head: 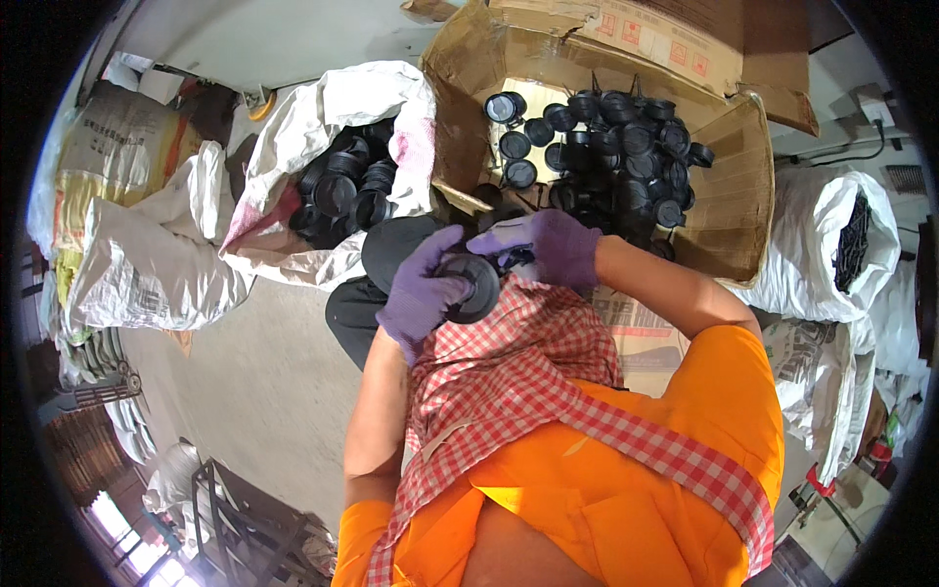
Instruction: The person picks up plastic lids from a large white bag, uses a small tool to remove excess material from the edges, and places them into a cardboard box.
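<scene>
My left hand, in a purple knit glove, grips a round black plastic part over my lap. My right hand, gloved the same, is just right of it with fingers bent around a small black piece; how far that piece joins the round part is hidden. Beyond my hands a large cardboard box holds many round black parts, some with thin stems. To its left, an open white woven sack holds more black round parts.
A white sack of thin black pieces stands right of the box. More woven sacks lie at the left. My knees are beside the open sack. A metal frame stands at the lower left.
</scene>
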Motion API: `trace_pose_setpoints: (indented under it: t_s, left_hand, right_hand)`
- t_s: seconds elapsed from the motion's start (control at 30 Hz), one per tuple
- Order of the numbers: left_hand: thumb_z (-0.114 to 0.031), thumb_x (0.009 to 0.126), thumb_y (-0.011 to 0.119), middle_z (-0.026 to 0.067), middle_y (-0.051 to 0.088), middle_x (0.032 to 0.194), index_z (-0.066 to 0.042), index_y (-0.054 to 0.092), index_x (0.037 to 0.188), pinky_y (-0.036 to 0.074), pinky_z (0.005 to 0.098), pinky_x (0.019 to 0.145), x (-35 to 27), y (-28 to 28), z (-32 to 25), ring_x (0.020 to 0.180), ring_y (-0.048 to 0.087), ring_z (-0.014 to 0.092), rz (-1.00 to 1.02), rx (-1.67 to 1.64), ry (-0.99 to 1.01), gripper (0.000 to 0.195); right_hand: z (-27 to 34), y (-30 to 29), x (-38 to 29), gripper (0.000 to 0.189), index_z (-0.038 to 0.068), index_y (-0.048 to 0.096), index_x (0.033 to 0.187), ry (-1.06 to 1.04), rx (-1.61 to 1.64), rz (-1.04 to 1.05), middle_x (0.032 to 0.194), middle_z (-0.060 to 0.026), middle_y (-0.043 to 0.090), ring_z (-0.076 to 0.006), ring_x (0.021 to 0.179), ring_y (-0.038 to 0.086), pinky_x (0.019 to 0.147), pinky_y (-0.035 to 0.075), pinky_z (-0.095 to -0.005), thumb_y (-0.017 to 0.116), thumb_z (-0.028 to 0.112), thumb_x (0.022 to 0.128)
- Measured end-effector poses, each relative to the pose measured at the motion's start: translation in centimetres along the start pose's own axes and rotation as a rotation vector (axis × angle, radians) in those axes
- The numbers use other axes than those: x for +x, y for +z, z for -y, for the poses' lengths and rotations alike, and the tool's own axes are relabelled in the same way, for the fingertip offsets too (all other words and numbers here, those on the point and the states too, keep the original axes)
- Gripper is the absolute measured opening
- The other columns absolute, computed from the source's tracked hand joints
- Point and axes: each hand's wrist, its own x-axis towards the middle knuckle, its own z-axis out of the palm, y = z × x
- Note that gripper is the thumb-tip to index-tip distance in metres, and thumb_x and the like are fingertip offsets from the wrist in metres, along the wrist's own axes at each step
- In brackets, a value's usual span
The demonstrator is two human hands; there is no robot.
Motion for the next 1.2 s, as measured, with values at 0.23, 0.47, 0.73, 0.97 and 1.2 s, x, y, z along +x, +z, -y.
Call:
trace_pose_setpoints:
  t_s: [0.23, 0.47, 0.73, 0.97, 1.2]
  left_hand:
    - [0.008, 0.069, 0.052, 0.0124, 0.063, 0.099, -0.006, 0.059, 0.11, 0.049, 0.0389, 0.076, -2.0, 2.0, -4.4, 0.085, 0.059, 0.034, 0.07, 1.35, 0.745, 0.044]
    - [-0.015, 0.071, 0.062, 0.0153, 0.056, 0.116, 0.002, 0.051, 0.122, 0.051, 0.0352, 0.084, -3.4, -0.8, -2.2, 0.097, 0.06, 0.025, -0.118, -0.408, 0.369, 0.055]
    - [-0.006, 0.082, 0.055, 0.0066, 0.055, 0.108, -0.002, 0.044, 0.128, 0.047, 0.0282, 0.087, 0.9, 4.3, -3.2, 0.099, 0.055, 0.014, -0.211, -0.298, 0.154, 0.047]
    - [-0.001, 0.066, 0.059, 0.0163, 0.057, 0.102, -0.007, 0.061, 0.107, 0.042, 0.0413, 0.088, 3.3, 4.5, -4.9, 0.097, 0.055, 0.033, -0.476, 1.146, 0.718, 0.042]
    - [-0.014, 0.065, 0.076, 0.023, 0.034, 0.137, -0.007, 0.042, 0.132, 0.03, 0.0416, 0.105, 2.9, -7.0, -5.2, 0.128, 0.034, 0.034, -0.86, 1.212, 0.528, 0.075]
  right_hand:
    - [0.5, 0.5, 1.2, 0.024, 0.008, 0.063, 0.089, 0.176, 0.121, 0.179, 0.083, -0.0069, 0.064, -0.0231, 0.071, 0.061, 0.063, 0.048, -0.0338, 0.069, 0.019, 0.07]
    - [-0.3, -2.6, 1.2, 0.022, 0.001, 0.061, 0.082, 0.161, 1.3, 0.352, 0.074, -0.0083, 0.06, -0.0156, 0.064, 0.055, 0.055, 0.044, -0.0288, 0.064, 0.022, 0.079]
    - [-2.4, 0.6, 6.1, 0.019, 0.001, 0.063, 0.099, -0.097, 0.628, -0.466, 0.089, -0.0082, 0.064, -0.021, 0.082, 0.063, 0.075, 0.05, -0.0296, 0.06, 0.008, 0.081]
    - [-15.9, -0.7, 8.0, 0.026, 0.012, 0.063, 0.104, 0.561, -0.156, -0.454, 0.101, -0.0181, 0.062, -0.0362, 0.091, 0.061, 0.08, 0.049, -0.0413, 0.054, 0.022, 0.082]
    - [-27.2, 6.3, 6.2, 0.033, 0.016, 0.06, 0.115, 0.809, -0.131, 0.074, 0.109, -0.0157, 0.062, -0.0344, 0.097, 0.061, 0.084, 0.048, -0.0429, 0.053, 0.025, 0.084]
